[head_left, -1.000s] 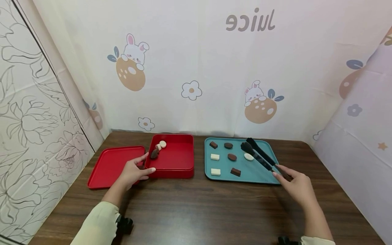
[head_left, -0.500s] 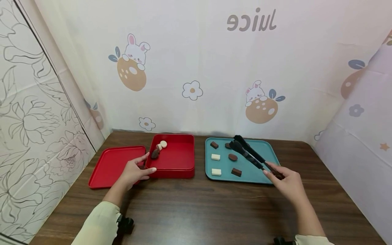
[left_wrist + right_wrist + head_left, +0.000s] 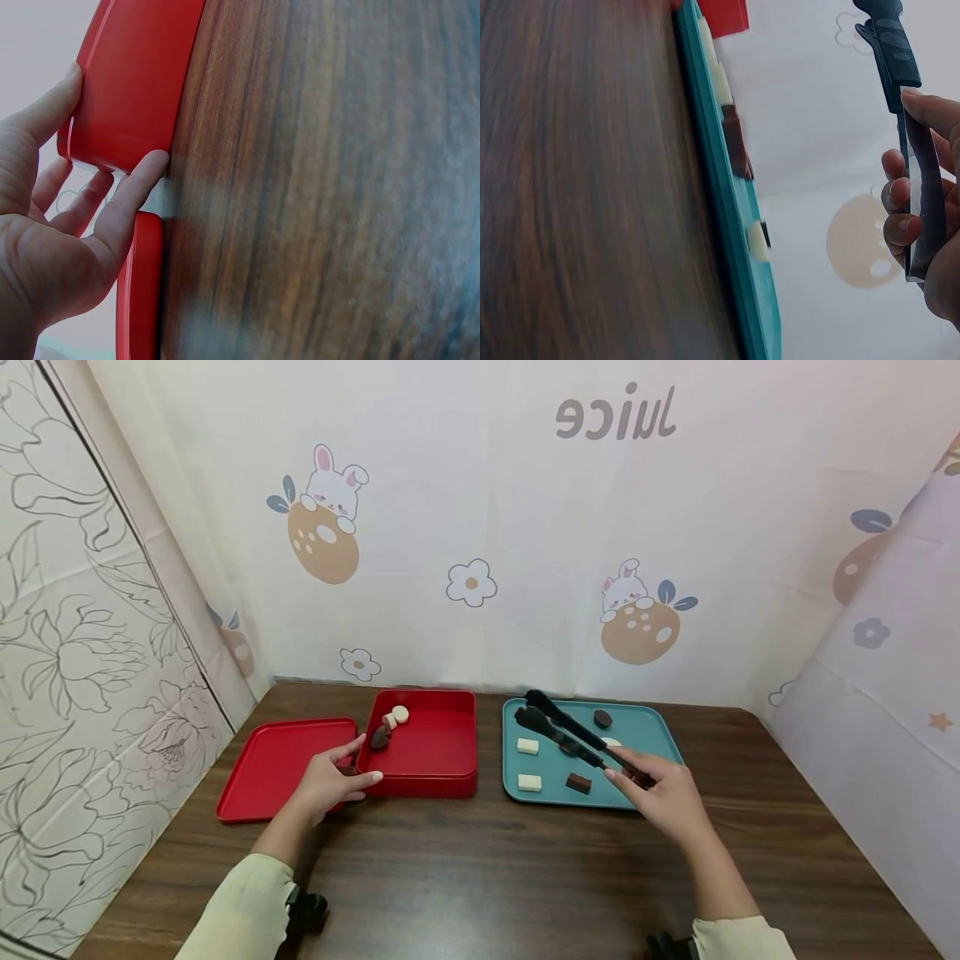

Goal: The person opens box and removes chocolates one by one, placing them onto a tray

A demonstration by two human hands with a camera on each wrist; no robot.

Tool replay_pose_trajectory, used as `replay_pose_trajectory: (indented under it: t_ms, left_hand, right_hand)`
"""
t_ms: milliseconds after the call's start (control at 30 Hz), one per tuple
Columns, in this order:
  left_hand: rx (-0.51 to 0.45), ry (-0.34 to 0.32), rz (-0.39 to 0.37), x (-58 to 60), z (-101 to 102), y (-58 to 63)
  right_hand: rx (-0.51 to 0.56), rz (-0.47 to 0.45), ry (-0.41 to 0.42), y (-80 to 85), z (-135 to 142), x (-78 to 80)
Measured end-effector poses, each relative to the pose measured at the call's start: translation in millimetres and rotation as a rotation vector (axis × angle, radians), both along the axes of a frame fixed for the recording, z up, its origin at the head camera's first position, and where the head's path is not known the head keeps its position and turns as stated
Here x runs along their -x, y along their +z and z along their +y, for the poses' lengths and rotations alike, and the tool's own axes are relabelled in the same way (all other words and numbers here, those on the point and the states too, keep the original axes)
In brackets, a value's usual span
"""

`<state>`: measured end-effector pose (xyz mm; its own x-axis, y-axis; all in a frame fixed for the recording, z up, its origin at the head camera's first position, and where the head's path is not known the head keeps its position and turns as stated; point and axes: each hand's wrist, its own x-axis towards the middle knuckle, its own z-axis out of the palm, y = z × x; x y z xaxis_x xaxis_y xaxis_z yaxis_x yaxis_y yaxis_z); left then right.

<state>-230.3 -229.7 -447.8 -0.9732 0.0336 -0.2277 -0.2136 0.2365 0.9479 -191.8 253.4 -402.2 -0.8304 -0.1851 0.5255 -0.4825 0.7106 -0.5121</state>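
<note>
My left hand [image 3: 330,783] rests at the left front corner of a red box [image 3: 431,787]. In the left wrist view its fairly straight fingers and thumb touch the box wall [image 3: 135,90]. Dark heart-like chocolate [image 3: 379,739] and white pieces [image 3: 401,714] lie along the box's left side. My right hand [image 3: 663,793] grips black-tipped tongs [image 3: 573,747] over a teal tray [image 3: 637,718]. The tong tips stand apart above the tray's back left corner, hiding what lies there. White bars [image 3: 529,783], a dark bar [image 3: 578,783] and a dark oval chocolate [image 3: 602,719] sit on the tray.
A flat red lid [image 3: 281,768] lies left of the box, partly behind my left hand. A strip of wooden table [image 3: 487,860] runs in front of the box and tray. A printed curtain [image 3: 480,527] hangs close behind the table.
My right hand and the tongs have moved left across the tray, from its right side to its back left corner. The left hand and the box have stayed put.
</note>
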Motion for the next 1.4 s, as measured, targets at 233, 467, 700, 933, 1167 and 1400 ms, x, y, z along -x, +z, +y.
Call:
replay_pose_trajectory:
  t_ms: [233,467,700,933,1167,1400]
  left_hand:
    - [-0.002,0.004,-0.006,-0.5,1,-0.8]
    - [0.002,0.013,-0.003,-0.6,0,-0.2]
    - [0.005,0.003,-0.003,0.0,1,-0.5]
    - [0.010,0.004,-0.001,1.1,2,0.9]
    - [0.006,0.009,-0.009,0.8,1,2.3]
    - [0.008,0.013,-0.015,-0.5,2,2.7]
  right_hand:
    - [-0.050,0.020,0.050,3.8,-21,12.1]
    - [-0.121,-0.009,0.123,19.5,-45,25.7]
    - [-0.225,0.014,0.183,34.9,-65,39.6]
    - [-0.318,-0.073,0.209,47.6,-84,47.9]
    - [-0.415,-0.126,0.253,57.8,-105,61.2]
    - [-0.495,-0.208,0.308,65.3,-128,79.7]
